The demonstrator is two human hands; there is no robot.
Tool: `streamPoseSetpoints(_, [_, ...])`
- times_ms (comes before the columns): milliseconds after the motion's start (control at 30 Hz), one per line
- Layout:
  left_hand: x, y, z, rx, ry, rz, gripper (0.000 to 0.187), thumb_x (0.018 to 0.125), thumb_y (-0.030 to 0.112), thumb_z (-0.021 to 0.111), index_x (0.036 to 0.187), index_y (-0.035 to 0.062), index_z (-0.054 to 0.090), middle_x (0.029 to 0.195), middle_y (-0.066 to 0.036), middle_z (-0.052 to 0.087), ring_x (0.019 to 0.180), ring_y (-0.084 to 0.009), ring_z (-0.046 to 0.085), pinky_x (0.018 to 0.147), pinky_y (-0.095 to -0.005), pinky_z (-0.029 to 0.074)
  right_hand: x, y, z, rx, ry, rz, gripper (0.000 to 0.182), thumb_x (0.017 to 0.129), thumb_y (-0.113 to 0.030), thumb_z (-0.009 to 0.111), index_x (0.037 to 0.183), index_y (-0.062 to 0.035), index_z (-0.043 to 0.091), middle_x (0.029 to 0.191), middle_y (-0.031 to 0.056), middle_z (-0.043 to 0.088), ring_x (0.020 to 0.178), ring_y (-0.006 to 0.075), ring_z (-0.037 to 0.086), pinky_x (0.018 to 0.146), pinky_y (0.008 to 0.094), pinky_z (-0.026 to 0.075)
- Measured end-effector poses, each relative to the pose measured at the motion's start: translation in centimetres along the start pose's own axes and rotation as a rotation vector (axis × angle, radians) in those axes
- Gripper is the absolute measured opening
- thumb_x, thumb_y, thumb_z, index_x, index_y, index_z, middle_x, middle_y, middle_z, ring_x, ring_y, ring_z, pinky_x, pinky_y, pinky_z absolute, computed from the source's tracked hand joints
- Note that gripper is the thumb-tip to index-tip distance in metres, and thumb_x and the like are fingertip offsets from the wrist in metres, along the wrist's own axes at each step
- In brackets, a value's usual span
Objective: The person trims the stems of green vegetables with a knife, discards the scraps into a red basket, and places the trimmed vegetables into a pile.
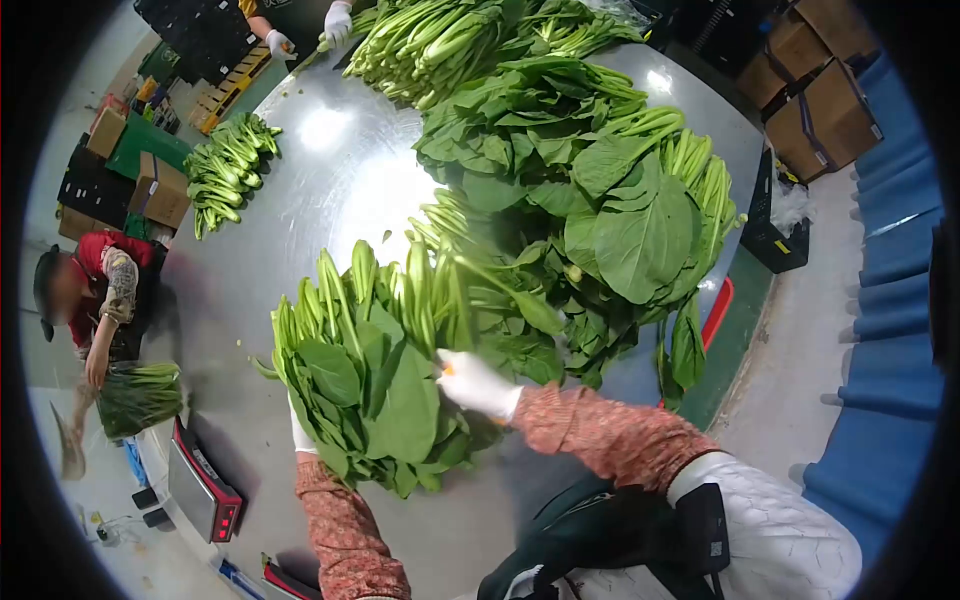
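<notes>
A bunch of leafy greens (390, 390) with broad dark leaves and pale stalks is gathered in front of me on the metal table. My left hand (301, 428), in a white glove, grips its left side; the greens hide most of its fingers. At the bunch's right side is my right hand (480, 384), also gloved, its fingers curled closed. A small orange patch shows at those fingertips, and I cannot make out whether it is a held item. Stalks just above this hand are blurred. A big heap of the same greens (640, 240) lies to the right.
More greens (435, 45) are piled at the far edge, beside a co-worker's gloved hands (338, 25). A smaller pile (232, 168) lies far left on the metal table (300, 190). At left, another person holds bagged greens (140, 398) near a red-edged scale (205, 485). Boxes (825, 120) stand right.
</notes>
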State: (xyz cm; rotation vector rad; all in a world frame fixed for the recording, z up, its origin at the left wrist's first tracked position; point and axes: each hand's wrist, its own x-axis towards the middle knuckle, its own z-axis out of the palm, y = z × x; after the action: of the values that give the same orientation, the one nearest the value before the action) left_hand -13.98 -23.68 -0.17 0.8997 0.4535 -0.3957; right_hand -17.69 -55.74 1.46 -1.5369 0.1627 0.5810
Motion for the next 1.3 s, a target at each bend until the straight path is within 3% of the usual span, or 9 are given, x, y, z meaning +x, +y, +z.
streamPoseSetpoints(67, [-1.3, -0.2, 4.6, -0.014, 0.012, 0.016, 0.062, 0.1, 0.051, 0.051, 0.146, 0.01, 0.044, 0.138, -0.009, 0.055, 0.12, -0.0265, 0.057, 0.101, -0.0422, 0.049, -1.0, -0.8, -3.2, -0.026, -0.026, -0.017, 0.034, 0.099, -0.031, 0.055, 0.09, 0.0017, 0.056, 0.058, 0.0069, 0.056, 0.042, 0.0162, 0.052, 0.048, 0.0353, 0.047])
streamPoseSetpoints(233, [-0.2, -0.5, 2.8, 0.112, 0.152, 0.045, 0.067, 0.098, 0.053, 0.053, 0.143, 0.0045, 0.047, 0.13, -0.011, 0.06, 0.11, -0.0248, 0.062, 0.094, -0.04, 0.054, -0.7, -6.1, -11.0, 0.042, 0.347, -0.155, 0.027, 0.1, -0.025, 0.054, 0.102, -0.0009, 0.066, 0.082, 0.0028, 0.071, 0.047, 0.0047, 0.047, 0.045, 0.0224, 0.04])
streamPoseSetpoints(367, [-0.1, -0.6, 1.7, 0.127, 0.184, 0.05, 0.068, 0.097, 0.054, 0.055, 0.139, 0.0007, 0.05, 0.126, -0.011, 0.062, 0.105, -0.0219, 0.065, 0.087, -0.0367, 0.057, 7.8, -8.7, -13.6, -0.495, 0.567, -0.225, 0.035, 0.093, -0.028, 0.057, 0.089, 0.0049, 0.067, 0.077, 0.023, 0.067, 0.074, 0.0418, 0.065, 0.07, 0.042, 0.051])
streamPoseSetpoints(467, [-0.6, -0.4, 2.2, 0.102, 0.22, 0.06, 0.063, 0.098, 0.05, 0.058, 0.136, 0.0005, 0.053, 0.122, -0.009, 0.064, 0.102, -0.0191, 0.065, 0.086, -0.0339, 0.056, 17.2, -5.3, -16.6, -0.644, 0.455, 0.183, 0.033, 0.094, -0.03, 0.055, 0.105, 0.0005, 0.056, 0.064, 0.0078, 0.058, 0.048, 0.0193, 0.054, 0.051, 0.0356, 0.044])
streamPoseSetpoints(533, [-0.3, -0.5, 1.6, 0.142, 0.247, 0.084, 0.061, 0.098, 0.049, 0.058, 0.136, 0.0007, 0.054, 0.121, -0.008, 0.064, 0.101, -0.0178, 0.064, 0.087, -0.0329, 0.055, 21.8, -2.7, -17.9, -0.477, 0.557, 0.217, 0.044, 0.093, -0.031, 0.053, 0.121, 0.0028, 0.049, 0.071, 0.013, 0.062, 0.059, 0.0251, 0.061, 0.057, 0.0402, 0.048])
streamPoseSetpoints(800, [-0.1, -0.9, 0.9, 0.17, 0.273, 0.136, 0.052, 0.098, 0.046, 0.06, 0.125, 0.0019, 0.06, 0.109, -0.004, 0.066, 0.091, -0.0117, 0.064, 0.08, -0.0282, 0.053, 17.9, -5.3, -14.4, -0.972, 0.533, -0.099, 0.036, 0.081, -0.025, 0.06, 0.092, 0.0091, 0.063, 0.093, 0.0349, 0.064, 0.092, 0.048, 0.064, 0.086, 0.0472, 0.051])
streamPoseSetpoints(967, [0.0, -1.0, 0.8, 0.19, 0.296, 0.153, 0.052, 0.095, 0.048, 0.063, 0.118, 0.0011, 0.059, 0.103, -0.005, 0.065, 0.086, -0.0116, 0.064, 0.074, -0.0276, 0.054, 20.0, -5.3, -16.4, -0.655, 0.558, 0.186, 0.044, 0.087, -0.036, 0.063, 0.106, 0.003, 0.056, 0.074, 0.0095, 0.056, 0.047, 0.0174, 0.051, 0.041, 0.0369, 0.048])
streamPoseSetpoints(1100, [0.0, -0.9, 0.8, 0.22, 0.311, 0.169, 0.05, 0.096, 0.046, 0.063, 0.119, 0.001, 0.059, 0.102, -0.005, 0.065, 0.085, -0.0111, 0.063, 0.074, -0.0266, 0.053, 17.0, -8.9, -14.0, -0.612, 0.297, 0.297, 0.037, 0.089, -0.035, 0.065, 0.081, 0.0003, 0.06, 0.06, 0.0053, 0.052, 0.045, 0.0172, 0.049, 0.043, 0.0331, 0.045])
streamPoseSetpoints(1300, [-0.5, -0.4, 0.5, 0.099, 0.257, 0.14, 0.049, 0.1, 0.042, 0.057, 0.125, 0.0006, 0.059, 0.107, -0.006, 0.066, 0.09, -0.0134, 0.064, 0.078, -0.0285, 0.054, 12.4, -6.9, -7.7, -0.35, 0.206, 0.129, 0.036, 0.096, -0.033, 0.056, 0.089, 0.0025, 0.059, 0.06, 0.0048, 0.052, 0.045, 0.0163, 0.048, 0.043, 0.0332, 0.041])
